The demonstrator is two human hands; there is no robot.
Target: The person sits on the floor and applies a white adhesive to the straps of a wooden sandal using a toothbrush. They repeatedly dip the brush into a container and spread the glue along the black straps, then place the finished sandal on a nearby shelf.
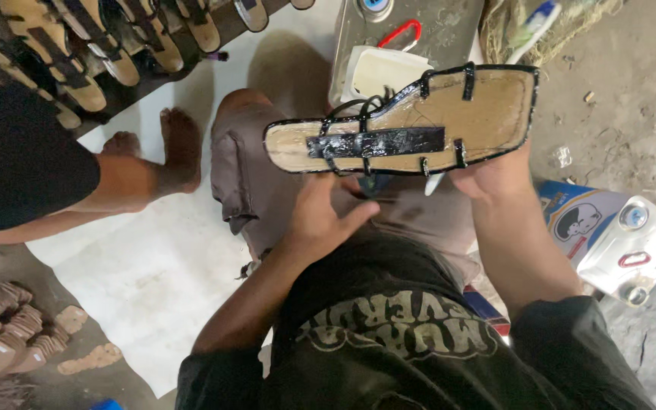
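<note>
Gripping sandal sole (411, 125) at its heel end with right hand (495, 173), fingers curled under the edge. Supporting from below near the toe end with left hand (320, 216), thumb spread, fingertips hidden behind sole. Sole sitting underside up over the lap, black straps glued across it. Metal tin (434, 26) and white tub (377, 70) lying just beyond. Another person's bare feet (168, 148) resting on the pale floor sheet (138, 266); finished sandals (100, 38) lining the top-left corner.
</note>
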